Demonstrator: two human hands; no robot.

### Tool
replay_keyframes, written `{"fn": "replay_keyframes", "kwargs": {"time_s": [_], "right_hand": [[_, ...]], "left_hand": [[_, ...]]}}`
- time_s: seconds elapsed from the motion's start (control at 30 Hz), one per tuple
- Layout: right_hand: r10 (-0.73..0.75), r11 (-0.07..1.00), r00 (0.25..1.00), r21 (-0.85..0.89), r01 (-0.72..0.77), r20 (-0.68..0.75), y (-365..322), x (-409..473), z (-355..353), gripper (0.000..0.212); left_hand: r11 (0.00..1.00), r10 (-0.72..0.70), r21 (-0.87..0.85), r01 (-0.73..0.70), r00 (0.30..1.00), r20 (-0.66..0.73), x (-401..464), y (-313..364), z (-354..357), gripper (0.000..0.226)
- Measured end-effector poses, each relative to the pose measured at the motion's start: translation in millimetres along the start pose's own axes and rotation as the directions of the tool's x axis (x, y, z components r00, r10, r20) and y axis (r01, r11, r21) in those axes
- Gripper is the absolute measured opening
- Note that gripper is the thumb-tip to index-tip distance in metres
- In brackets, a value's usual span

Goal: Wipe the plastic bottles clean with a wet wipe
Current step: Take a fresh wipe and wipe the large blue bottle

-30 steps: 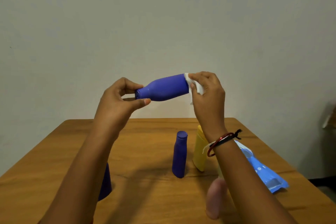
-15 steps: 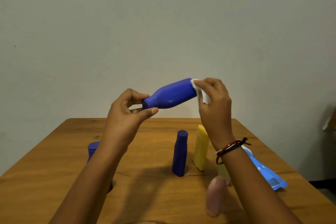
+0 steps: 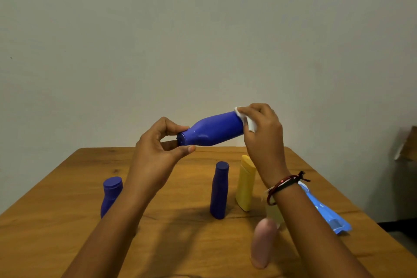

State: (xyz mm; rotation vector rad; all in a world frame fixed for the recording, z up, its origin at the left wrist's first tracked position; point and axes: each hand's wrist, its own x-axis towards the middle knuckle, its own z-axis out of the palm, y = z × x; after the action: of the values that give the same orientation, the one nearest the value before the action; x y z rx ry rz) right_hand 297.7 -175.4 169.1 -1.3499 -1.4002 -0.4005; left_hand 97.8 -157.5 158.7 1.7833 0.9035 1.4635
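Two hands hold one blue bottle (image 3: 214,131) in the air above the wooden counter (image 3: 67,198), almost lying flat, with the base end higher. The left hand (image 3: 158,149) pinches its cap end between curled fingers (image 3: 178,128) and thumb. The right hand (image 3: 262,135) presses a white wet wipe (image 3: 249,121) against the base, fingers curled round it. On the counter stand two more blue bottles (image 3: 219,189) (image 3: 111,194) and a yellow bottle (image 3: 246,185); a blue wipe packet (image 3: 327,214) lies at the right.
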Motion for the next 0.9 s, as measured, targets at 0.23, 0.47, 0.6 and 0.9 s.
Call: {"fn": "replay_keyframes", "kwargs": {"time_s": [0.23, 0.47, 0.6, 0.9], "right_hand": [[-0.176, 0.978, 0.981, 0.129, 0.165, 0.08, -48, -31, 18, 0.04], [-0.042, 0.995, 0.999, 0.088, 0.043, -0.017, -16, -5, 2, 0.03], [0.087, 0.995, 0.995, 0.043, -0.085, -0.054, -1, 3, -2, 0.03], [-0.293, 0.953, 0.955, 0.092, 0.287, 0.053, -55, -51, 27, 0.041]], "left_hand": [[0.992, 0.112, 0.058, -0.113, 0.994, 0.02, -5, -2, 8, 0.035], [0.977, 0.201, 0.073, -0.2, 0.98, -0.001, -9, -2, 1, 0.039], [0.986, 0.163, 0.045, -0.163, 0.987, 0.013, -8, -3, 3, 0.04], [0.993, 0.076, -0.084, -0.08, 0.996, -0.057, -7, -9, 7, 0.029]]}}
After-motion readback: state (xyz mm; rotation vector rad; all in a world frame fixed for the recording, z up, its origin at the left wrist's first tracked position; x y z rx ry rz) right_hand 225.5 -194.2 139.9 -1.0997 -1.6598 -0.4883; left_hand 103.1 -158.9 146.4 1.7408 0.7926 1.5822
